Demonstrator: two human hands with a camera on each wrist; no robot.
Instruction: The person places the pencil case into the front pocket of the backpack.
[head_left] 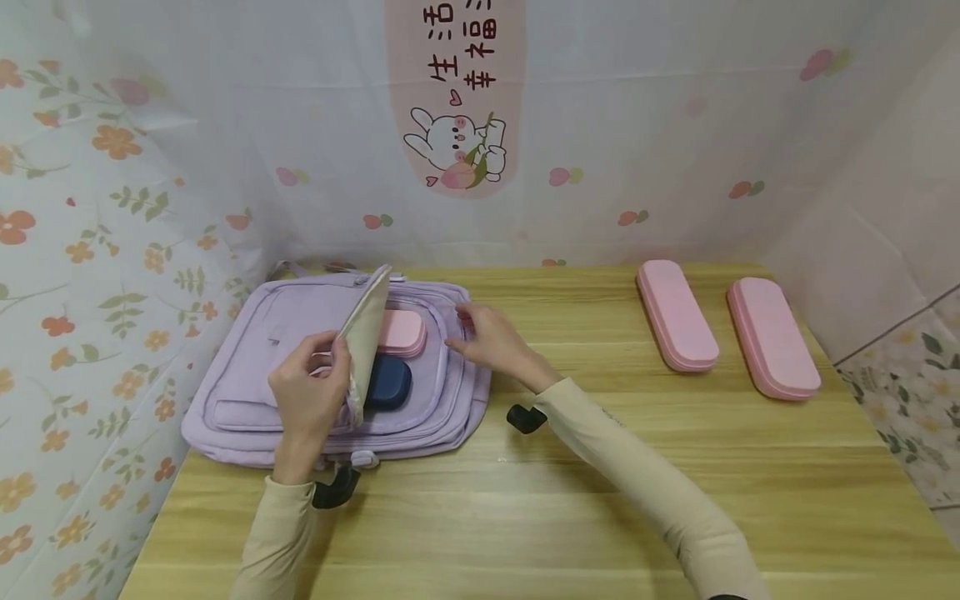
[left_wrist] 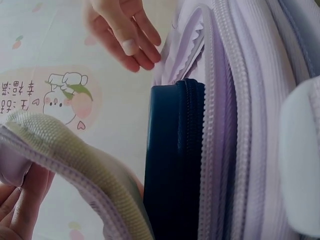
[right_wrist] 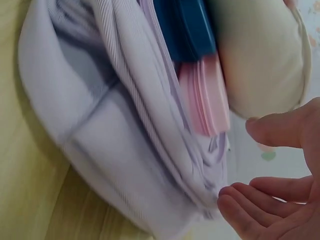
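A lavender backpack (head_left: 251, 358) lies flat on the table, its front pocket unzipped. My left hand (head_left: 311, 383) pinches the edge of the pocket flap (head_left: 367, 333) and holds it raised, its cream lining facing right. Inside the pocket lie a pink zipped case (head_left: 403, 331) and a dark blue zipped case (head_left: 390, 383), partly hidden behind the flap. In the left wrist view the blue case (left_wrist: 165, 160) stands out past the zipper teeth. My right hand (head_left: 491, 342) is at the bag's right edge, fingers apart and holding nothing; the right wrist view shows its fingertips (right_wrist: 232, 200) close to the fabric.
Two more pink cases, one (head_left: 677, 317) nearer and one (head_left: 775, 337) farther right, lie on the right of the wooden table (head_left: 585, 517). A printed curtain (head_left: 300, 125) hangs behind and at the sides. Black wrist mounts (head_left: 527, 418) stick out from both sleeves.
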